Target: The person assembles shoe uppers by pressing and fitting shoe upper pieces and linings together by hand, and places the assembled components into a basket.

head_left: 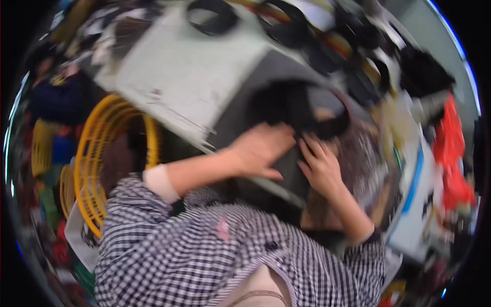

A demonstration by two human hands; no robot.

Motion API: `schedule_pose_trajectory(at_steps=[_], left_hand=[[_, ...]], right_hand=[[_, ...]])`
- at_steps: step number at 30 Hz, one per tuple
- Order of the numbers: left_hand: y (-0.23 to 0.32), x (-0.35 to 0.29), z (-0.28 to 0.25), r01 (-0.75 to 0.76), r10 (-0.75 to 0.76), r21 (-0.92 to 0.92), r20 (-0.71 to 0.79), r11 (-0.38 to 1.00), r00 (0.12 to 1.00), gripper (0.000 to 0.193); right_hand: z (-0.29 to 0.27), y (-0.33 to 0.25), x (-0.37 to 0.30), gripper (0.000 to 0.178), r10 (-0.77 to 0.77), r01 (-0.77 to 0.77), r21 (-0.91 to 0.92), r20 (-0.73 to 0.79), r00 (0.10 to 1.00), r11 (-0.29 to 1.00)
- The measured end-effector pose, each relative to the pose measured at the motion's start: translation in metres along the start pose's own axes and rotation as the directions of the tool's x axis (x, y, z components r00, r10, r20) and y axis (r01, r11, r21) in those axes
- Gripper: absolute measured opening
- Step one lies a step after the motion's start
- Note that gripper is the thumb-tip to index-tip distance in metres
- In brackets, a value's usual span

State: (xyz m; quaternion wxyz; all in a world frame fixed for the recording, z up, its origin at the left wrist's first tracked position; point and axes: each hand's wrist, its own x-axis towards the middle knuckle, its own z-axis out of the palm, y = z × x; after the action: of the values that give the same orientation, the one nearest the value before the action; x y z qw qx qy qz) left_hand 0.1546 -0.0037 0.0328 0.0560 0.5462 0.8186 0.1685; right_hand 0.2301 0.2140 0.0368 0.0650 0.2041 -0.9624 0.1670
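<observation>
Both hands at the near edge of a black looped band; neither closed round it

We find the black looped band [294, 105] on a dark grey board [243, 102], just beyond the fingertips on the side away from the wearer. Its long axis runs roughly left to right, across the line of the fingers. The left hand [263, 148] meets its middle, the right hand [323, 166] its right portion; we cannot rank one as nearer. Both hands lie open, left fingers together with the thumb well apart, right fingers slightly spread. Blur prevents us from telling whether the fingertips press on the band.

The band appears soft and matt, its opening showing toward the right. Right of it we note crinkled, transparent plastic film [363, 158]. The board lies over a smooth white tabletop [174, 71], scuffed near its edge. A similar dark ring [225, 23] rests beyond. Outermost are a ribbed yellow plastic basket [84, 169], left, and a creased red plastic bag [452, 163], right.
</observation>
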Motion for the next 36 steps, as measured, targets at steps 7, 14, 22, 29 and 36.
schedule_pose_trajectory(at_steps=[7,14,22,29,36], left_hand=[[-0.039,0.029,0.048,-0.026,0.041,0.13,-0.112,0.991,0.993,0.078],[-0.074,0.078,-0.011,-0.065,0.073,-0.182,0.038,0.981,0.997,0.037],[-0.11,0.052,0.024,-0.195,0.19,0.155,0.043,0.969,0.981,0.038],[-0.124,0.054,0.021,-0.036,0.061,0.175,-0.141,0.984,0.988,0.036],[-0.119,0.048,0.019,-0.002,0.019,0.144,-0.113,0.99,0.993,0.033]], right_hand=[[0.029,0.037,0.023,0.046,-0.053,0.024,-0.196,-0.147,0.988,0.98],[0.031,0.076,0.049,0.024,-0.318,0.283,-0.204,-0.162,0.934,0.937],[-0.026,0.073,0.05,0.028,-0.153,0.054,-0.404,-0.217,0.964,0.913],[0.055,0.013,0.059,0.081,0.159,-0.159,-0.031,-0.024,0.987,0.987],[0.045,0.007,0.03,0.073,0.06,-0.064,0.036,0.088,0.994,0.997]])
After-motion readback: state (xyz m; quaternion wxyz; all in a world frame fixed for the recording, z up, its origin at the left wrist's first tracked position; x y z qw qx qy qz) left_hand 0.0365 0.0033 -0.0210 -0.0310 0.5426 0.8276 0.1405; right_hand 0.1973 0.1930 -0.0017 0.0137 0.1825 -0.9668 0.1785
